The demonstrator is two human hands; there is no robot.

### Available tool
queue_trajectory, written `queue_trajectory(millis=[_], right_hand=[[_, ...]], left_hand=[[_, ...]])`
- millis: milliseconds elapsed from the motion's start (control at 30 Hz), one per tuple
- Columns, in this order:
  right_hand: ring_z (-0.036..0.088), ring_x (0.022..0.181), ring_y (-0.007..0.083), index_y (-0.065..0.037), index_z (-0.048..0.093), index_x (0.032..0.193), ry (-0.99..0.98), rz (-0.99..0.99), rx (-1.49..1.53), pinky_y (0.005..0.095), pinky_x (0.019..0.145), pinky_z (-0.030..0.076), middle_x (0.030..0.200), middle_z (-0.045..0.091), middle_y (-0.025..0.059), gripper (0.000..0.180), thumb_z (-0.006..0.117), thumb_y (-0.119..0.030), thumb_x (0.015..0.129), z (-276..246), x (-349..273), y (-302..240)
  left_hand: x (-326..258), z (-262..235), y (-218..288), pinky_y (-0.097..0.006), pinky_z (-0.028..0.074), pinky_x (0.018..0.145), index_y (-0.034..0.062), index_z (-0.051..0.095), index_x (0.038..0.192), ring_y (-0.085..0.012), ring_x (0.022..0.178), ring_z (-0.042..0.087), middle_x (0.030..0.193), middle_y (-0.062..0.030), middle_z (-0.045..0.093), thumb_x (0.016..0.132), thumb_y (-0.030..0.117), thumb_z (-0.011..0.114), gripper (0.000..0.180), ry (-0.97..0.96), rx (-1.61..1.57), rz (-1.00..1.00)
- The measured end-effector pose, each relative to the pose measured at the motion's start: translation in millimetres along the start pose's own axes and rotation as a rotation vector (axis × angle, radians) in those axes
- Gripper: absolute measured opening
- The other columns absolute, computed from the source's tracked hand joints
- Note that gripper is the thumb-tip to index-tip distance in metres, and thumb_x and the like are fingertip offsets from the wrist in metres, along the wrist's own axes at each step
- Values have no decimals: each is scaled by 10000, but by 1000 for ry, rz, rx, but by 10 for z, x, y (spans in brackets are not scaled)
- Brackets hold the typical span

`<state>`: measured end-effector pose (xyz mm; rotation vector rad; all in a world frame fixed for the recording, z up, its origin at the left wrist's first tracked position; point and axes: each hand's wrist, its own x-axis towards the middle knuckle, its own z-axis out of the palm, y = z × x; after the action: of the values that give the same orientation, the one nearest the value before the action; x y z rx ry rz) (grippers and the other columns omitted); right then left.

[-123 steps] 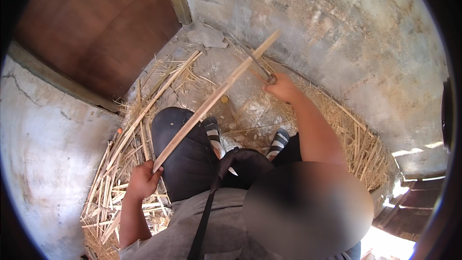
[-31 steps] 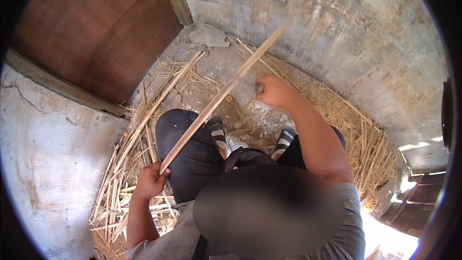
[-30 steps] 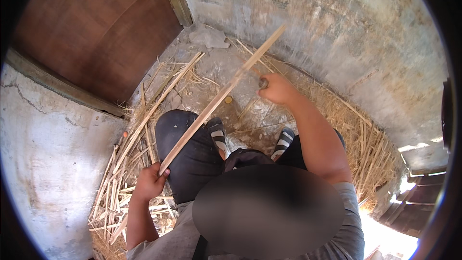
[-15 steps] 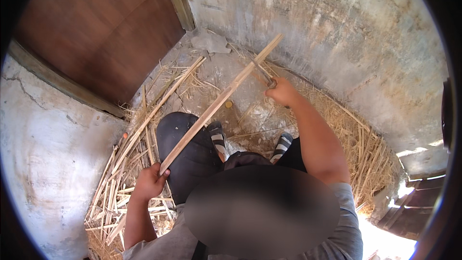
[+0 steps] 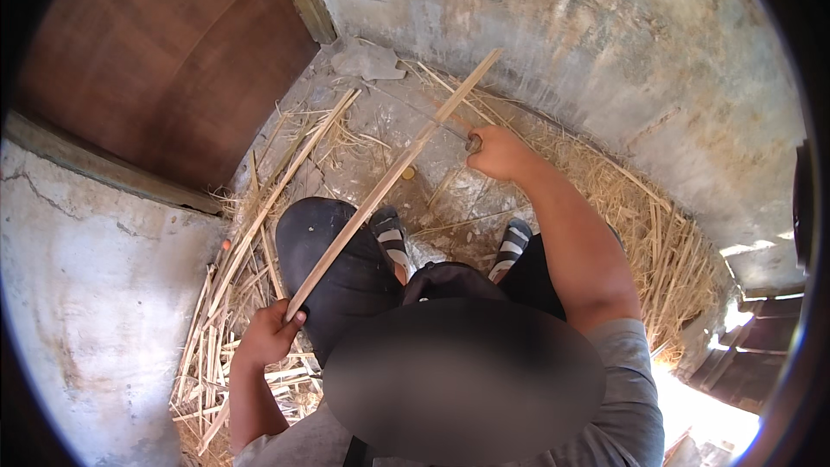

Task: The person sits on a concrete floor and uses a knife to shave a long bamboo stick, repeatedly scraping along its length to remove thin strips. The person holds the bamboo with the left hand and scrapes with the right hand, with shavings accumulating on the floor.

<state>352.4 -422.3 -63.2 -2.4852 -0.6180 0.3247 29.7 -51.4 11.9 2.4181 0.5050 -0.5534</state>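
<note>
You are in the middle of working a long stick (image 5: pixel 393 180), most likely trimming or shaving it with a small tool, and the step in hand looks like a stroke along its far half. Your left hand (image 5: pixel 270 335) is clenched around the stick's near end, low at the left, beside your dark-clad left knee (image 5: pixel 333 255). From there the stick runs up and to the right, crossing over that knee and the bare patch of floor (image 5: pixel 380 125), and its far tip ends close to the grey wall (image 5: pixel 553 26). Your right hand (image 5: pixel 500 152) is closed on a small dark tool (image 5: pixel 472 143) just to the right of the stick, about three quarters of the way along it; I cannot tell whether the tool's edge is touching the wood or just clear of it. As I judge it, the next move calls for a firm hold at the near end so the stick does not twist, and a controlled stroke directed away from your sandalled feet (image 5: pixel 391 233), which sit right under the shaft. A second stick (image 5: pixel 285 186) lies on the floor to the left, well apart from both hands, amid straw (image 5: pixel 657 242) heaped along the wall's foot. A brown door (image 5: pixel 164 60) stands at far left.
</note>
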Motion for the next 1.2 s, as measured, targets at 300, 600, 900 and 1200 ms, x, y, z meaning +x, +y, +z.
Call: queue_trajectory(millis=[300,600,900,1200], right_hand=[[685,1095,378,25,662,1263,-293,-72,-11,446,929,532,1167,703,254,586,776,-328,810,-36,-125,-368],[675,1122,381,29,636,1299,-265,-50,-62,429,949,521,1217,692,252,649,793,-367,809,-78,-75,-562],[706,1004,370,-13,709,1172,96,145,124,470,883,552,1023,731,229,458,753,-258,788,80,117,253],[696,1038,386,-12,703,1192,-225,-174,-120,457,899,552,1101,729,225,482,762,-287,800,-1,-133,-505]], left_hand=[[90,122,-122,-442,475,622,-8,611,879,-358,627,615,688,-206,616,1000,255,658,294,62,-23,70],[46,98,-98,-422,461,607,-8,639,924,-288,597,579,663,-170,614,1029,293,630,319,52,-42,50],[60,82,-75,-470,484,648,3,595,874,-433,705,640,722,-231,629,1000,288,658,317,84,61,70],[96,100,-76,-447,465,594,2,594,859,-378,606,583,673,-210,613,983,236,676,277,98,41,97]])
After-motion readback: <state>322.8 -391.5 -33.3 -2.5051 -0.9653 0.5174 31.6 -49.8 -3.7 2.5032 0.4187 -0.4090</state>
